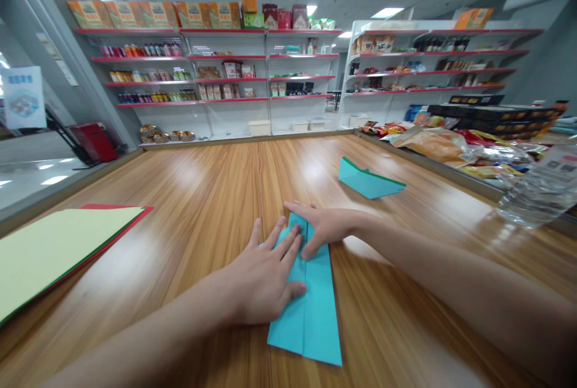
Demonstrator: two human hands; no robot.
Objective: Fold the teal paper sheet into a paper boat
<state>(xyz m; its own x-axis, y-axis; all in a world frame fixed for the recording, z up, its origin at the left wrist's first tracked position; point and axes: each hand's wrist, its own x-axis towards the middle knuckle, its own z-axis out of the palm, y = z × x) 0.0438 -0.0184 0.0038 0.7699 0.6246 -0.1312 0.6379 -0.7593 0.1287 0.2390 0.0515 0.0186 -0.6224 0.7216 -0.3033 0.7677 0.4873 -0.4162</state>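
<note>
A light-blue sheet of paper (322,310) lies lengthwise on the table in front of me, folded, with a seam running down its middle. My left hand (265,274) rests flat on its left half, fingers spread and open, the thumb near the seam. At the far end of the sheet is my right hand (318,226), its fingers stretched across the far edge and its thumb down on the paper by the seam. The right hand hides part of the sheet's upper right edge. Beyond it, to the right, sits a folded paper boat (369,182), blue with a green edge.
A stack of coloured paper (67,244), pale yellow on top, lies at the left. To the right are a clear plastic bottle (538,190), packaged snacks (435,145) and stacked black boxes (491,116). Stocked shelves (225,80) stand behind the wooden table (207,178).
</note>
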